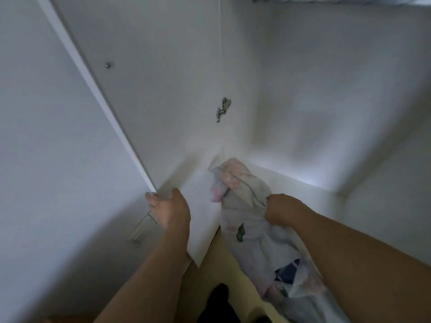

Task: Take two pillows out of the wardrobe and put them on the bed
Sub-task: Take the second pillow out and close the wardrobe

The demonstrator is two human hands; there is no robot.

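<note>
I look down into a white wardrobe [256, 89]. My right hand [279, 209] grips a pale floral pillow [247, 220] by a bunched fold of its cover. The pillow hangs from the wardrobe's lower shelf edge down past my right forearm. My left hand [169, 209] holds the bottom corner of the open white door [77, 66], fingers wrapped over its edge. A second pillow is not in view.
A metal door handle [141, 227] sits just left of my left hand. A metal hinge [222, 109] is fixed on the inner wall. Pale yellow floor [219, 259] and a dark foot [219, 301] show below.
</note>
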